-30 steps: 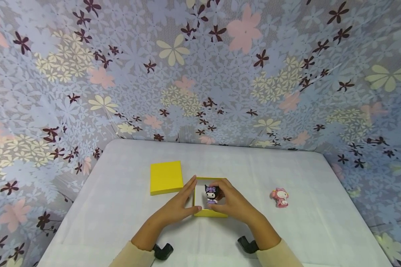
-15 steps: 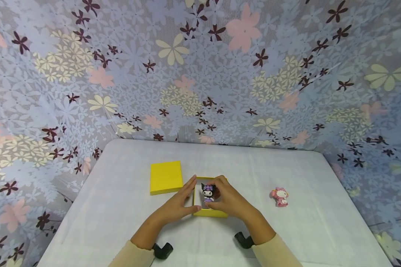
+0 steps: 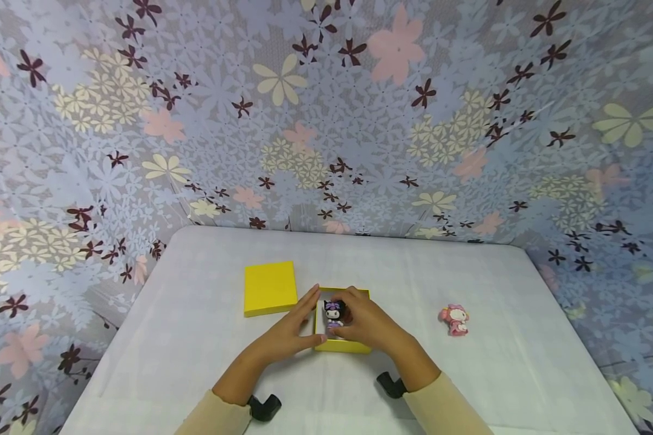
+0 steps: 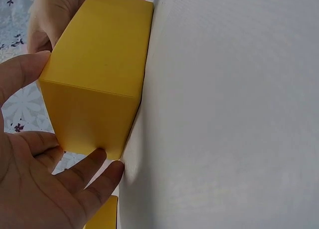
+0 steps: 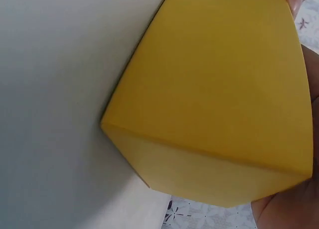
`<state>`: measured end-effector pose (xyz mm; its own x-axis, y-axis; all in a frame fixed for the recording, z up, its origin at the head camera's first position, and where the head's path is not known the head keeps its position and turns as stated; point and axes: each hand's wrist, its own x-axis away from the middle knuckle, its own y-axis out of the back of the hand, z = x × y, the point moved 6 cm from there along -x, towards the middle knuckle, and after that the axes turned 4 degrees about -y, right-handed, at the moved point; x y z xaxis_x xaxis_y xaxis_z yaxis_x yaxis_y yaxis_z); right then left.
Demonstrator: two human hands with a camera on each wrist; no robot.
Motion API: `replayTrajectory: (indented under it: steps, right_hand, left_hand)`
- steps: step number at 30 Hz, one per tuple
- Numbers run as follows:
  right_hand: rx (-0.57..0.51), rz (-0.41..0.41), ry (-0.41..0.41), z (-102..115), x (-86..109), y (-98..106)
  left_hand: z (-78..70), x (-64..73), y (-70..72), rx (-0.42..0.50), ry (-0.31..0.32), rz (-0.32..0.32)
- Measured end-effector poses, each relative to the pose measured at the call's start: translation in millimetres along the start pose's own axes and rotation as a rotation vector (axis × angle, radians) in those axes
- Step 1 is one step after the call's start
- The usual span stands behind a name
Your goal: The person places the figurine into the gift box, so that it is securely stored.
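My right hand [image 3: 368, 319] holds a small figurine [image 3: 333, 314] with a black hood and purple bow between thumb and fingers. The figurine is upright, within the walls of an open yellow box [image 3: 344, 346]; whether its base touches the bottom is hidden. At the box's left side, my left hand [image 3: 286, 331] holds it, thumb at the near corner and fingertips at the far one. In the left wrist view, the fingers [image 4: 92, 169] lie fairly straight against the yellow box [image 4: 97, 52]. The right wrist view shows mostly the outer box walls [image 5: 214, 79], hiding the figurine.
Left of the box lies a yellow lid [image 3: 270, 288]. A pink figurine [image 3: 456, 320] lies to the right on the white-covered table [image 3: 196, 314]. Behind stands a flowered cloth backdrop [image 3: 326, 121]. Black wrist-worn pieces [image 3: 265, 408] sit below each hand.
My right hand has shifted a little to the left, bringing the black-hooded figurine closer to the box's left wall. The left hand, lid and pink figurine have stayed in place.
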<state>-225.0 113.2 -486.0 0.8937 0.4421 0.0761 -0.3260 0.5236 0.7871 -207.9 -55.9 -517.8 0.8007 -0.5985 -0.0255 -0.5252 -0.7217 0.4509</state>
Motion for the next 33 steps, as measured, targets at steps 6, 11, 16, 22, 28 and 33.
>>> replayTrajectory:
  steps: [6,11,16,22,28,33]
  right_hand:
    - [0.092,-0.014,0.020,3.2,-4.4,-4.6]
    - [0.129,-0.022,0.008,3.9,-6.5,-7.9]
    - [0.193,-0.039,0.002,4.0,-8.3,-11.6]
    - [0.225,-0.049,-0.006,4.4,-9.8,-14.0]
    - [0.239,-0.031,-0.028,3.8,-10.9,-15.2]
    - [0.251,-0.024,-0.041,3.2,-11.3,-16.0]
  left_hand:
    - [-0.1,1.8,0.3,0.004,0.018,-0.004]
    - [0.6,2.1,0.4,0.012,0.034,-0.002]
    - [0.2,1.4,0.3,0.030,0.015,-0.001]
    - [0.9,0.1,0.4,0.031,0.010,-0.005]
    - [0.9,0.4,-0.2,0.035,0.012,0.001]
    - [-0.6,0.8,-0.1,0.038,0.009,0.000]
